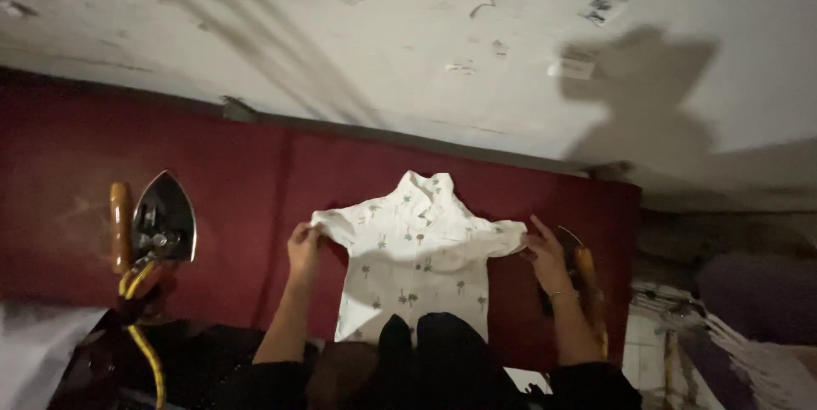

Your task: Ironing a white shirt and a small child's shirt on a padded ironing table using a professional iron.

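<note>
- A small white shirt (417, 261) with a little tree print lies flat, collar away from the person, on the dark red tabletop (255, 172)
- The left hand (304, 250) pinches the end of its left sleeve
- The right hand (545, 253) grips the end of the right sleeve
- An iron (163, 219) with a yellow cord (146, 350) stands well apart at the left

I see torn paper labels (572, 68) stuck on the whitish wall (408, 53), pale, some with dark print.
</note>
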